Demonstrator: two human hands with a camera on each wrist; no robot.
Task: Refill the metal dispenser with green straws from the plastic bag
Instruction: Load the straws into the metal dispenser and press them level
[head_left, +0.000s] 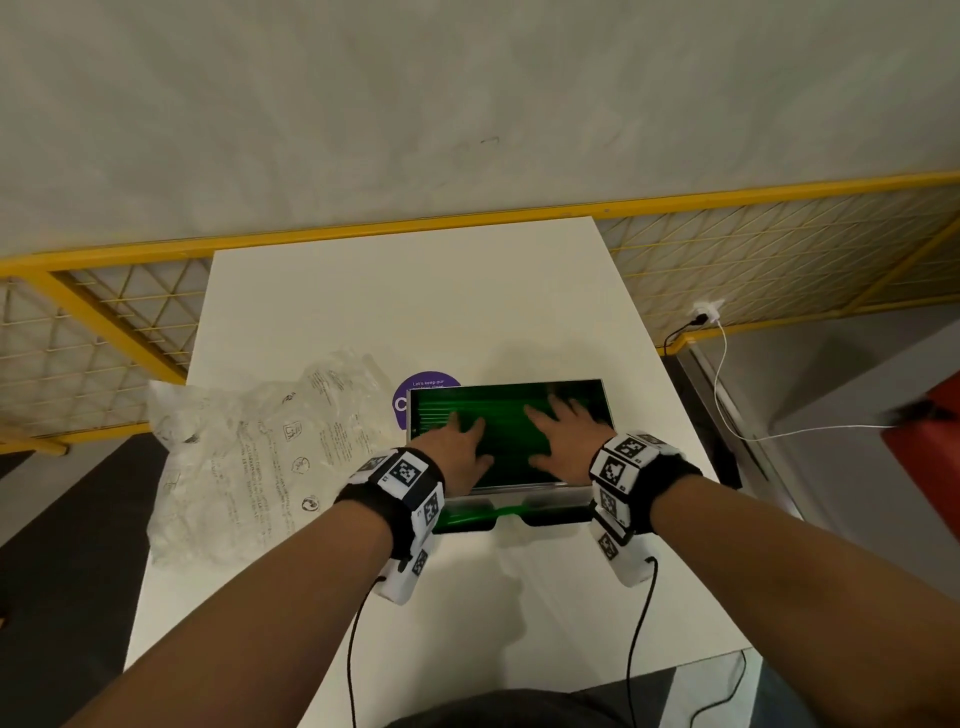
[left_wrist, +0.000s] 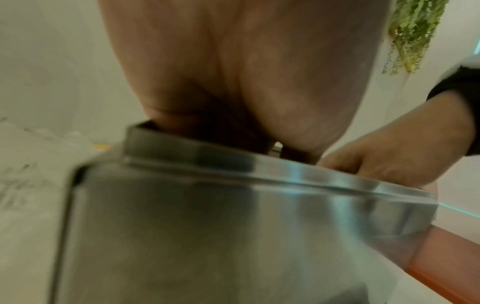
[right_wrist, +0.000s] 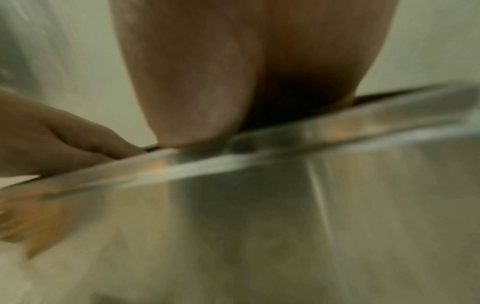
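Metal dispenser (head_left: 506, 441), open-topped, set on white table (head_left: 415, 291); green straws (head_left: 506, 415) packed inside, beneath spread fingers. Left hand (head_left: 460, 447) and right hand (head_left: 563, 439) laid flat upon the straws, nothing gripped. Plastic bag (head_left: 254, 457) crumpled, left of the left fingers.

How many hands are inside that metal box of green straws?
2: the left hand lies flat on the green straws in the left half of the metal dispenser, the right hand in the right half.
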